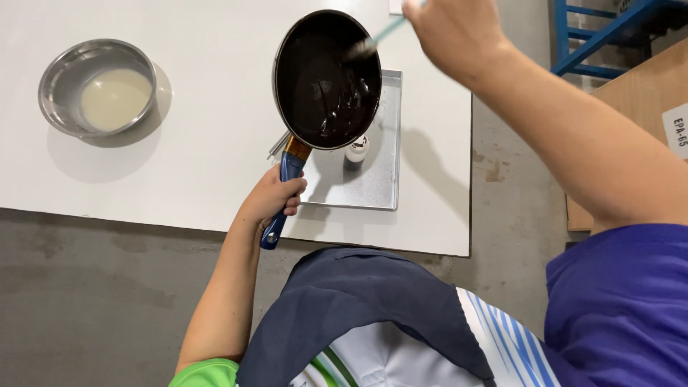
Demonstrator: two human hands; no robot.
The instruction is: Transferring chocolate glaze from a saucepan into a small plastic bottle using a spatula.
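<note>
**Dark pan held over the tray, stirring tool in its bowl**

From my remote seat I take the metal tray (373,183) as my landmark. It lies on the white bench (201,143), the biggest thing in view, close to the bench's right edge. Below the bench and out past its right edge I see grey concrete floor (93,301).

The dark pan (327,79) is next in size. It sits over the tray's left half, tilted so that I look into its bowl, which is coated with something dark and glossy. I cannot tell whether it touches the tray. Its blue handle (281,201) runs down past the tray's near left corner.

The steel bowl (98,87) stands well apart from the tray, far to its left on the bench, with pale cream-coloured liquid inside.

My left hand (271,201) is just left of the tray's near edge, its fingers wrapped tight round the blue handle.

My right hand (451,32) hovers above the tray's far right corner, fingers closed on a thin pale-blue tool (387,32) whose tip reaches into the pan.

Smallest is a little round white item (356,152) standing on the tray just below the pan's rim.
</note>
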